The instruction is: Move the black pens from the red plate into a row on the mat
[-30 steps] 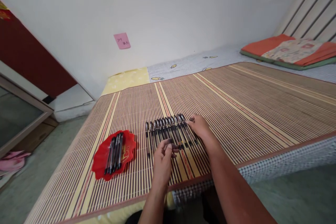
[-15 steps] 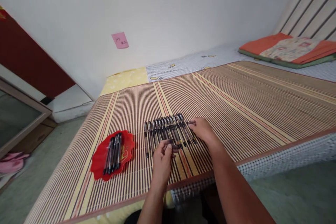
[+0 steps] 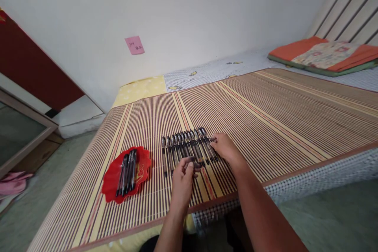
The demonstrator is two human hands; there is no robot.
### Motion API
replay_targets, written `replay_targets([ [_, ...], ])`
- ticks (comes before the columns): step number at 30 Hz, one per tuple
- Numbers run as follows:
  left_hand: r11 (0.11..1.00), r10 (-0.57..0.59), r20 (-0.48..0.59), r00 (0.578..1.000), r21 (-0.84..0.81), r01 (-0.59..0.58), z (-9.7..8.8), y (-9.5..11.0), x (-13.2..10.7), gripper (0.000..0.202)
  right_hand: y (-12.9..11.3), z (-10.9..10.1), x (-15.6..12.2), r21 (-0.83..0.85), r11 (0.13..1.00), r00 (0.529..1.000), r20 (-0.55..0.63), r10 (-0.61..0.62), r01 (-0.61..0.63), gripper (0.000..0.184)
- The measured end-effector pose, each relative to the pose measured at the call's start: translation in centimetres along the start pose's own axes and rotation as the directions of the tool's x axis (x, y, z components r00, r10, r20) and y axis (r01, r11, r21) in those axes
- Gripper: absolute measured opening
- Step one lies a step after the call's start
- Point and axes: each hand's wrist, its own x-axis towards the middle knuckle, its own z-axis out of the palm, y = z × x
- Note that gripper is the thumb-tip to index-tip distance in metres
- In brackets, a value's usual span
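Several dark pens (image 3: 184, 146) lie side by side in a row on a striped bamboo mat (image 3: 265, 114). My left hand (image 3: 182, 181) rests at the near ends of the middle pens, fingers curled and pinched on a pen's end. My right hand (image 3: 226, 148) lies at the right end of the row, fingers bent against the outermost pen. A red scalloped plate (image 3: 113, 183) to the left holds several more pens (image 3: 126, 171).
The mat covers a bed whose near edge (image 3: 295, 189) runs below my arms. A folded orange and floral pad (image 3: 325, 55) lies at the far right. A pink note (image 3: 134, 45) sticks on the white wall. A mirror frame (image 3: 23, 141) leans at left.
My right hand has shifted slightly along the right end of the pen row. My left hand and the plate have stayed put.
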Motion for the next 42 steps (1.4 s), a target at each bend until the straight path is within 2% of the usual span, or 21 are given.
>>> replay_targets([
  [14, 1.000, -0.012, 0.006, 1.000, 0.010, 0.012, 0.2, 0.1, -0.1, 0.034, -0.1, 0.1, -0.1, -0.006, 1.000, 1.000, -0.016, -0.009, 0.008, 0.011],
  [22, 1.000, -0.027, 0.017, 0.999, -0.002, 0.027, 0.2, 0.1, -0.1, 0.034, 0.6, 0.4, 0.3, 0.082, 0.996, 0.999, -0.010, -0.035, 0.036, 0.015],
  [34, 0.999, -0.022, 0.015, 1.000, 0.027, 0.022, 0.1, 0.0, -0.1, 0.031, 1.2, 0.4, 0.4, 0.074, 0.996, 0.998, -0.047, -0.043, 0.047, 0.019],
  [38, 0.999, -0.030, 0.019, 0.999, 0.037, 0.029, 0.1, -0.1, -0.1, 0.032, 1.4, 0.0, 0.5, 0.152, 0.985, 0.988, -0.143, -0.057, 0.079, 0.022],
  [42, 0.999, -0.036, 0.018, 0.999, 0.023, 0.035, 0.2, -0.1, -0.1, 0.033, 1.3, -0.5, 0.6, 0.336, 0.939, 0.954, -0.299, 0.033, 0.073, 0.025],
])
